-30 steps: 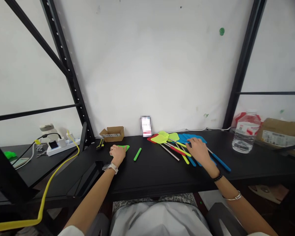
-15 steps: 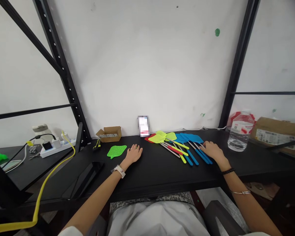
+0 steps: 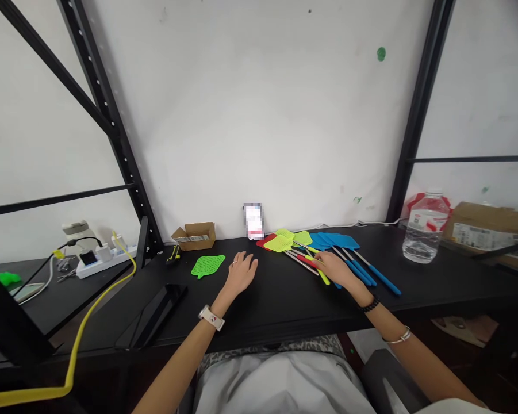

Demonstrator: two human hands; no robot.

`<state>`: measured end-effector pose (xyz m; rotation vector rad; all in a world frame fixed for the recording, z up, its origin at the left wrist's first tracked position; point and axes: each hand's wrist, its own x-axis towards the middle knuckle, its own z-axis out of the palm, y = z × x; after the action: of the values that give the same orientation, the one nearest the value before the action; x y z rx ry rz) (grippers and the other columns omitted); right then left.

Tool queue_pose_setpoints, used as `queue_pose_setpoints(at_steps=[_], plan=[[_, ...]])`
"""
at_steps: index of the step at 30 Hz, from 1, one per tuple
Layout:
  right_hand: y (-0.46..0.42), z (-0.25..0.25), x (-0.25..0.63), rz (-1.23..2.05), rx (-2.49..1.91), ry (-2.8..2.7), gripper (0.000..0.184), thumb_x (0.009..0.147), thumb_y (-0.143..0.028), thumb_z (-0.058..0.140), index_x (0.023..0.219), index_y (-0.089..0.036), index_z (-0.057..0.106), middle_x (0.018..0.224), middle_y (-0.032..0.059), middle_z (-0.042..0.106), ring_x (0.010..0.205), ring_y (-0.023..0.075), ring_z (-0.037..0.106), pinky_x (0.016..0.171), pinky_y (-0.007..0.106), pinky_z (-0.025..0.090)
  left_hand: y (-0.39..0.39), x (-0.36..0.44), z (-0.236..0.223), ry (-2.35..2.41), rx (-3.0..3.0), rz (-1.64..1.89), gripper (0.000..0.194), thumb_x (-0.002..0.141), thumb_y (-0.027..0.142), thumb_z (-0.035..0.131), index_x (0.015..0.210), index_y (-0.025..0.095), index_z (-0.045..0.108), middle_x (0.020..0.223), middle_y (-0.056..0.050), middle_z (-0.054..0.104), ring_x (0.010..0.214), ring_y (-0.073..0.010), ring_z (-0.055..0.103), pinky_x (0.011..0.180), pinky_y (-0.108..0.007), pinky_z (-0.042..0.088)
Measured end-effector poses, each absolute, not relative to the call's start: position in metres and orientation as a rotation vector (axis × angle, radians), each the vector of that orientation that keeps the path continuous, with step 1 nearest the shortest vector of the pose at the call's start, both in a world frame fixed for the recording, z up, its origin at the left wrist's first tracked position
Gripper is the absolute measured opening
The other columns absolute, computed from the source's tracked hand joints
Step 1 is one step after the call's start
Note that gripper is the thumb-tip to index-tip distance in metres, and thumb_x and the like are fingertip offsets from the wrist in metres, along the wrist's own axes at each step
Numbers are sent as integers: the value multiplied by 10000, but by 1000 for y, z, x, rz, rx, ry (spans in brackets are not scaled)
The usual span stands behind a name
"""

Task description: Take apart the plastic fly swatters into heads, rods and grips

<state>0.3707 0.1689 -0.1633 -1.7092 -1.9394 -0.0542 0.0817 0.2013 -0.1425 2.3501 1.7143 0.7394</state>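
Across the width, a black table (image 3: 276, 313), backed by a white wall (image 3: 259, 115). Right of centre on it, a fan of fly swatters, heads toward the wall and handles pointing nearer, likely for easy reach: blue swatters (image 3: 342, 241) on the right, yellow swatters (image 3: 278, 243) on the left, partly over a red swatter (image 3: 264, 240). Near the left front edge, a dark tablet (image 3: 155, 316) lying flat, seemingly out of the way.

Over the near ends of the red and yellow handles, the right hand (image 3: 337, 270), fingers bent downward; cannot tell whether closed around any handle. Just right of a green swatter head (image 3: 207, 265), the left hand (image 3: 240, 273), palm down, fingers loosely extended and slightly apart, nothing visible in hold, underside hidden. Upright by the wall, a phone (image 3: 254, 221), presumably angled for viewing.

Among containers, at far right, a cardboard box (image 3: 485, 230), contents hidden; before it, a plastic bottle (image 3: 422, 233), apparently with clear liquid inside; at left by the wall, a small open carton (image 3: 194, 237), interior unreadable.
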Motion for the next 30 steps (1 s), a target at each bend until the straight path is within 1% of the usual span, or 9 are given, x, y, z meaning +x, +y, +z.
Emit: queue_pose_setpoints(at_steps=[5, 9, 11, 13, 16, 19, 23, 27, 30], plan=[[166, -161, 374, -72, -1694, -1907, 201, 892, -260, 387, 815, -138, 527, 826, 97, 575, 778, 214, 550, 645, 255, 364, 182, 92, -137, 1501, 2255, 931, 404, 812, 407, 322, 1067, 202, 560, 1186, -94, 488, 1176, -229, 388, 1018, -440, 302], [148, -149, 364, -78, -1636, -1808, 214, 915, -280, 294, 898, -143, 458, 849, 109, 548, 773, 226, 537, 624, 279, 364, 165, 103, -122, 1211, 1992, 1080, 309, 779, 376, 438, 982, 204, 593, 1089, -79, 570, 1092, -206, 475, 1020, -413, 323], [133, -142, 348, 68, -1471, -1789, 203, 917, -316, 290, 958, -161, 415, 814, 77, 536, 734, 209, 531, 617, 280, 369, 157, 107, -113, 999, 1682, 1098, 338, 757, 405, 489, 1028, 215, 559, 1097, -92, 579, 1068, -214, 505, 970, -428, 385], [116, -138, 327, 298, -1253, -1812, 204, 917, -356, 304, 995, -183, 379, 720, 22, 497, 639, 175, 500, 579, 263, 362, 153, 106, -103, 750, 1376, 1135, 404, 739, 427, 526, 1082, 215, 509, 1122, -111, 571, 1062, -225, 521, 918, -437, 435], [94, -139, 296, 635, -1025, -1857, 230, 916, -411, 324, 1015, -208, 368, 633, -36, 388, 529, 122, 390, 491, 219, 309, 155, 97, -90, 487, 1071, 1333, 408, 736, 393, 557, 1091, 202, 497, 1174, -103, 546, 1066, -211, 533, 943, -413, 433], [84, -145, 273, 977, -906, -1802, 271, 893, -458, 379, 1019, -219, 370, 638, -51, 338, 491, 89, 309, 443, 189, 254, 160, 82, -82, 491, 877, 1523, 365, 729, 307, 588, 1077, 214, 522, 1220, -63, 522, 1068, -185, 535, 954, -353, 437], [85, -148, 254, 1476, -793, -1612, 326, 865, -510, 406, 1032, -232, 372, 649, -61, 340, 430, 54, 217, 376, 158, 176, 155, 75, -81, 541, 925, 1539, 381, 694, 280, 636, 1060, 215, 553, 1211, -54, 535, 1039, -178, 550, 877, -286, 483], [85, -145, 239, 1590, -712, -1525, 322, 869, -516, 402, 1064, -260, 388, 635, -69, 334, 399, 40, 159, 349, 147, 127, 138, 88, -86, 538, 1090, 1451, 407, 673, 315, 655, 1047, 180, 570, 1133, -80, 585, 939, -178, 593, 784, -258, 507], [86, -144, 233, 1594, -621, -1430, 294, 870, -495, 429, 982, -223, 420, 603, -74, 308, 396, 36, 162, 353, 151, 122, 129, 101, -92, 576, 1193, 1350, 378, 661, 345, 659, 969, 132, 604, 997, -99, 640, 750, -148, 618, 651, -225, 503]])
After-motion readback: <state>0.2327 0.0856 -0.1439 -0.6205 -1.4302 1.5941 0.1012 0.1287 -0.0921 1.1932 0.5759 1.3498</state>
